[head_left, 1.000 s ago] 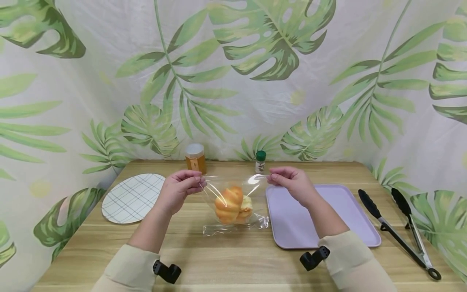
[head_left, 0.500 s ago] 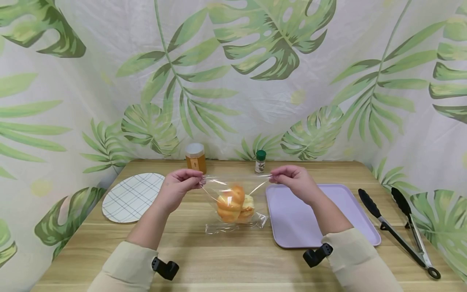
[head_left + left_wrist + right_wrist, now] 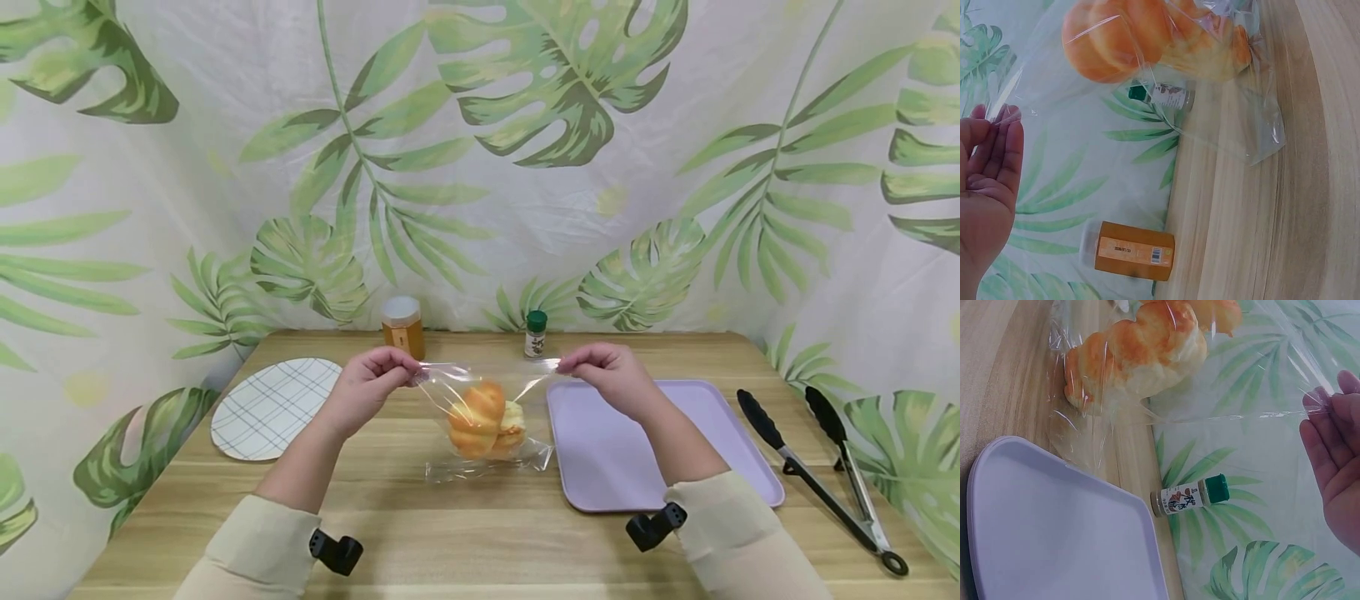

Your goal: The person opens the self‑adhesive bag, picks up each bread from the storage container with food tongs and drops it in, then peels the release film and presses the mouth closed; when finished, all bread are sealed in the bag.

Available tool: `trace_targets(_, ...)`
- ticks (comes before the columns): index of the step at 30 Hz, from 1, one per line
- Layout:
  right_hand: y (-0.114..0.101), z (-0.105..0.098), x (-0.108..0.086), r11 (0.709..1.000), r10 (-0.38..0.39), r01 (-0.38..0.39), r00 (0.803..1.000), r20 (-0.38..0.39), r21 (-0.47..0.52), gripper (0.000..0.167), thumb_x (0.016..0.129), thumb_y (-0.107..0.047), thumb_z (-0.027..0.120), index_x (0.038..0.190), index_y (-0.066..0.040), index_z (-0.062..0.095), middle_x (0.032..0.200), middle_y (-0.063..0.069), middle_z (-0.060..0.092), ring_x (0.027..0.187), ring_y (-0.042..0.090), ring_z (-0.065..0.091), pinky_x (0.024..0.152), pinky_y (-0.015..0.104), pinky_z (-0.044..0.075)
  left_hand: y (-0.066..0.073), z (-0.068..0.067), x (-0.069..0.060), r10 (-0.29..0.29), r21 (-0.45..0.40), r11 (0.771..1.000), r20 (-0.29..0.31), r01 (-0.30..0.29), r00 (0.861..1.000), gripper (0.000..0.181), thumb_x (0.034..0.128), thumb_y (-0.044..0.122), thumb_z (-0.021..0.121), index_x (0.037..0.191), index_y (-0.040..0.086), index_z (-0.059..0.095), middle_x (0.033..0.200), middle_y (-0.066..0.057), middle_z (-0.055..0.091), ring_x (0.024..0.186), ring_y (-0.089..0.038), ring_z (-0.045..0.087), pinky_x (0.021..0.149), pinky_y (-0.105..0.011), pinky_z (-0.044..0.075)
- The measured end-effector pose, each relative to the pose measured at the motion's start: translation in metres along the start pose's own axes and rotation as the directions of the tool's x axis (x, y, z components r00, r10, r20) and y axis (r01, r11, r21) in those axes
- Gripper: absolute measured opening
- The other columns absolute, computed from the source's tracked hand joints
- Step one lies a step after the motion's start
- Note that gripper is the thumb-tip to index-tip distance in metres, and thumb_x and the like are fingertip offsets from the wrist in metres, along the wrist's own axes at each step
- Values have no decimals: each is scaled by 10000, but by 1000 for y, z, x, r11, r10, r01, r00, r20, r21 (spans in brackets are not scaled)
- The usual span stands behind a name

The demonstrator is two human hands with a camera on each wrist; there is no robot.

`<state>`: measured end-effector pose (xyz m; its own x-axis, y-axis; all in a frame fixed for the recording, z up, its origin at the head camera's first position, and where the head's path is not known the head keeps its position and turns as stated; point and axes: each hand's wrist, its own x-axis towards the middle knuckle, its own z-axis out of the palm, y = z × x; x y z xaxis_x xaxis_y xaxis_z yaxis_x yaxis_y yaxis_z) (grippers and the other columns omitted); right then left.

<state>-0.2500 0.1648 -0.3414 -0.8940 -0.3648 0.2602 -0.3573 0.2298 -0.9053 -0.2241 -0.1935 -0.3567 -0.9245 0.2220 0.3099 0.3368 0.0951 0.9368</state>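
Observation:
Between the two hands hangs a clear plastic bag (image 3: 487,471) with two pieces of bread in its lower part. One is a glossy, rounded golden bun (image 3: 477,421); beside it sits a paler, bumpy bread piece (image 3: 1147,350). My left hand (image 3: 371,387) pinches one upper corner of the bag between thumb and fingers. The opposite upper corner is pinched by my right hand (image 3: 609,379). The bag's top edge is stretched between them. In both wrist views the bread shows through the film.
A lilac tray (image 3: 667,483) lies at right, with black-tipped tongs (image 3: 817,492) beyond it. A checked round mat (image 3: 273,408) is at left. An amber jar with a pale lid (image 3: 403,329) and a green-capped shaker (image 3: 535,335) stand along the back edge.
The bag and bread have shifted slightly to the right. Both hands still pinch its corners; the bag's top edge is pulled a little wider.

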Motion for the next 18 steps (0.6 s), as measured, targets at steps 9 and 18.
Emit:
trace_targets(9,-1,2,0,998,-40,39,999,-9,-39,135,910,75,567,950,141,678,984,133,745,910,-64,653,849,157,540,7,6,-2,-63,-20,998,-75,62,995,93,931,78,643,860,118,685,799,149,728,801,-24,678,757,-190,553)
trace_targets(18,-4,1,0,997,-41,41,999,9,-67,143,922,74,558,968,133,681,1078,315,678,919,-93,642,858,151,537,8,12,-2,-87,61,994,-142,96,986,216,850,63,749,963,-77,628,832,42,709,744,-43,613,656,-168,513)
